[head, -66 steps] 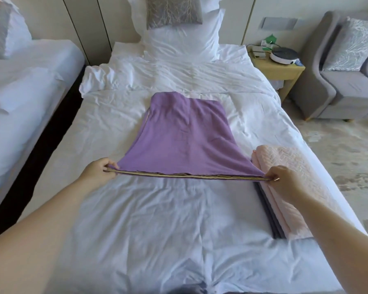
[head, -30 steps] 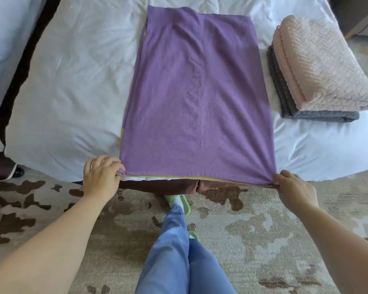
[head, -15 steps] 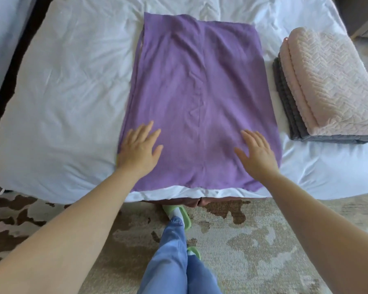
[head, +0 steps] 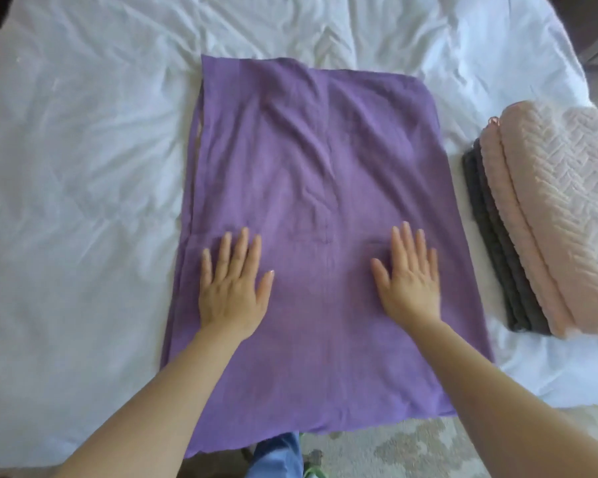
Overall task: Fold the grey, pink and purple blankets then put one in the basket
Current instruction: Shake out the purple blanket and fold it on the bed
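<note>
The purple blanket lies as a long folded rectangle down the middle of the white bed, its near end hanging slightly over the bed's foot edge. My left hand and my right hand both press flat on it, palms down, fingers spread, holding nothing. To the right, the folded pink blanket is stacked on top of the folded grey blanket, of which only the left edge shows. No basket is in view.
The bed's foot edge runs along the bottom of the view, with patterned carpet below it and my blue trouser leg showing there. Wrinkled white sheet spreads to the left of the purple blanket.
My hands let go of the purple blanket's near corners, laid it on the bed, and slid forward over it, palms flat. The view moved closer over the bed.
</note>
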Tool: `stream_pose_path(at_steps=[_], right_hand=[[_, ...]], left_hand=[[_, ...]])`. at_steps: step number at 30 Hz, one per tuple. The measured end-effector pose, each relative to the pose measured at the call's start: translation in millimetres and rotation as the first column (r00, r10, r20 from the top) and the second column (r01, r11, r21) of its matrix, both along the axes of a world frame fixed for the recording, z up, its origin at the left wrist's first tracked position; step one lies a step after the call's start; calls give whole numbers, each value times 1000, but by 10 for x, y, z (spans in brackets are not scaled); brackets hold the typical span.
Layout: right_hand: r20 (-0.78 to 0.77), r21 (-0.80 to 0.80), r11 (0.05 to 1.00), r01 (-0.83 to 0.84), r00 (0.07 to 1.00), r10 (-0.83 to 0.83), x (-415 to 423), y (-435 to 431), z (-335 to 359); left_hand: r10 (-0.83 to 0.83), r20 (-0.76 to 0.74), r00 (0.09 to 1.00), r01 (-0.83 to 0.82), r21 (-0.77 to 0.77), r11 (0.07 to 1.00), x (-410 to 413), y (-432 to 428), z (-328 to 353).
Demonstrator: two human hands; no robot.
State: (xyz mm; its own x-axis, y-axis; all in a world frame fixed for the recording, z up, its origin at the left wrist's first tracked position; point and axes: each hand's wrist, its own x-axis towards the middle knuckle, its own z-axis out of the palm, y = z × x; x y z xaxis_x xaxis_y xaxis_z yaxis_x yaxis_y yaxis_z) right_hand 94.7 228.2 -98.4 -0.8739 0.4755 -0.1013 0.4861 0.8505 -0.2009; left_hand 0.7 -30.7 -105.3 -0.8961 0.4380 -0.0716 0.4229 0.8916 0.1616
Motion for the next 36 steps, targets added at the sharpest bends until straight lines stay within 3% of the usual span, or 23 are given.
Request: stream_pose_path(at_steps=[2, 4, 8, 11, 13, 15, 18, 20, 23, 27, 30, 33, 35, 36], right_hand=[[9, -51, 989, -137, 990, 137, -436, -150, -66], [86, -69, 983, -172, 980, 178, -663, -133, -199], [230, 24, 998, 63, 971, -67, -581, 396, -344], [153, 61, 979, 197, 967, -204, -708, 655, -240], [38, 23, 990, 136, 990, -137, -996, 626, -155], [-14, -29, 999, -32, 999, 31, -1299, 517, -118], [61, -81, 977, -199, 977, 204, -1582, 511, -213], [160, -60, 987, -150, 974, 158, -1622, 727, -298], [203, 16, 1000, -10, 979, 7, -1639, 1160, -292], [67, 24, 999, 39, 997, -40, -2094, 1583, -89], [-38, -52, 998, -21, 999, 19, -2650, 1820, 61], [15, -191, 981, -33, 999, 36, -3174, 1992, 174], [56, -236, 966, -105, 991, 121, -3431, 1998, 216], [74, -258, 955, -148, 982, 173, -3530, 1966, 227]], left_hand=[[-106, 13, 994, 106, 10, 994, -278, 303, -25], [-131, 50, 990, 134, -65, 989, -526, 380, -120], [21, 15, 1000, -18, -192, 981, -855, 13, -290], [59, -9, 998, -60, -162, 985, -1040, -8, -230], [31, -39, 999, -33, -69, 997, -1185, 256, -158], [-59, -65, 996, 58, -17, 998, -1340, 610, -112], [-164, -9, 986, 163, -82, 983, -1558, 919, -166], [-110, 47, 993, 116, -156, 981, -1732, 848, -260], [19, 11, 1000, -17, -190, 982, -2005, 641, -292], [245, -6, 970, -245, -16, 969, -2588, 713, -149], [442, 131, 888, -456, 120, 882, -3222, 982, -16], [616, 438, 655, -743, 225, 630, -3768, 1219, 138], [552, 639, 536, -835, 307, 456, -3962, 1276, 250], [478, 711, 516, -838, 305, 453, -4006, 1274, 311]])
